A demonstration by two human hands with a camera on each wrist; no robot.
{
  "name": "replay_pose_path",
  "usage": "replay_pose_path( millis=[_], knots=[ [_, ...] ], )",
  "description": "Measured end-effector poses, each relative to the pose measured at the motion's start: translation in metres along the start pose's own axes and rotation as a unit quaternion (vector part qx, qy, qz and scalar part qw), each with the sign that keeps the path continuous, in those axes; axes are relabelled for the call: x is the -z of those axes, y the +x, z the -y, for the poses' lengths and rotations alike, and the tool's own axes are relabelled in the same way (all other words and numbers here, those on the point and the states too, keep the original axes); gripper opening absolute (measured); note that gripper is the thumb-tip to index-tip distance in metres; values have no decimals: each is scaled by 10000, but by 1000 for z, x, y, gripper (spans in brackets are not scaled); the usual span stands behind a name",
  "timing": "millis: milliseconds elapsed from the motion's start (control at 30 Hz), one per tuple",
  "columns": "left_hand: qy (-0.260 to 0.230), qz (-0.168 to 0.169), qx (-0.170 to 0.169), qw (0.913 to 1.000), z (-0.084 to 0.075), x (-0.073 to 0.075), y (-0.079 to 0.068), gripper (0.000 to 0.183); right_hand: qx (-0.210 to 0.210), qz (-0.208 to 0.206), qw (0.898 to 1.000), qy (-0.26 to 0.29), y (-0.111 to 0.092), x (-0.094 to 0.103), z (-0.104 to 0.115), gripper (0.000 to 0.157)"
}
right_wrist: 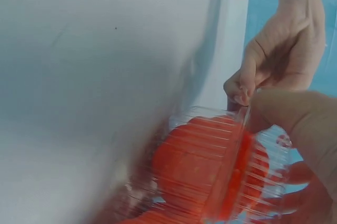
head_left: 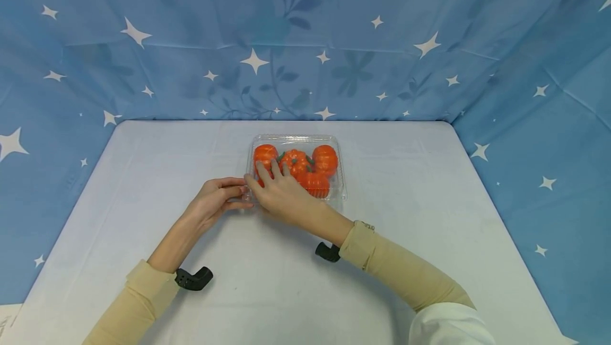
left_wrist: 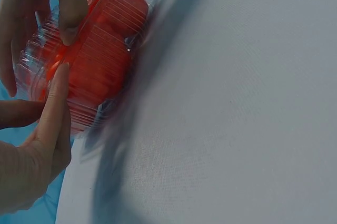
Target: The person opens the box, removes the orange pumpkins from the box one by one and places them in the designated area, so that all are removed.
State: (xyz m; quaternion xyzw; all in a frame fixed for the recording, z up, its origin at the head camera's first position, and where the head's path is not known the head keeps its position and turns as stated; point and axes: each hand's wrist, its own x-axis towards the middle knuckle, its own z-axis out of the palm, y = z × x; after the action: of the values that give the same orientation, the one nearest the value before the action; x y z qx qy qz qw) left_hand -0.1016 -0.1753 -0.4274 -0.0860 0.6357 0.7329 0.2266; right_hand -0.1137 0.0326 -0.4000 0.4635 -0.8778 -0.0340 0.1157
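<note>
Currently, both hands engage the left front corner of the clear box [head_left: 341, 190]. The box lies flat on the worktop [head_left: 406, 191], right of the left hand [head_left: 217, 202], near the back edge and roughly centred between the sides.

Left hand: thumb and fingertips pinch the rim [left_wrist: 100, 11] at the corner. The palm is clear of the box. In the left wrist view, one finger extends along the box, its tip at the rim.

Right hand [head_left: 288, 199]: the fingers are spread over the lid [head_left: 296, 144] at the left front. The thumb [left_wrist: 72, 13] bears on the front rim, just beside the left hand's fingertip. The right forearm crosses in front of the box from the right.

Contents: orange pumpkins [head_left: 325, 160] with green stems fill the box. At least four are visible through the clear plastic; the right hand covers part of the left front area, so the exact count cannot be told. Vertical ribs line the front wall of the box.

Surroundings: a blue curtain [head_left: 305, 85] with white stars hangs behind the worktop and along both sides. Each wrist carries a black bracket [head_left: 193, 279], fitted near the cuff of a tan sleeve [head_left: 143, 297].
</note>
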Motion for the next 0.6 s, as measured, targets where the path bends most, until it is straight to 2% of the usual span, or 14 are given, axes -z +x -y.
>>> replay_pose_path(
  millis=[100, 333, 600],
  knots=[
    [0, -35, 0, 10000, 0, -1, 0, 44, 2, -45, 10000, 25, -1, 0, 0, 61],
    [19, -224, 70, 9997, 0, -3, 0, 44, -59, -40, 9986, 522, -2, 5, -7, 68],
    [209, -347, 30, 9992, 2, -6, 1, 42, -3, -194, 9985, 503, -3, 7, -10, 68]
  ],
)
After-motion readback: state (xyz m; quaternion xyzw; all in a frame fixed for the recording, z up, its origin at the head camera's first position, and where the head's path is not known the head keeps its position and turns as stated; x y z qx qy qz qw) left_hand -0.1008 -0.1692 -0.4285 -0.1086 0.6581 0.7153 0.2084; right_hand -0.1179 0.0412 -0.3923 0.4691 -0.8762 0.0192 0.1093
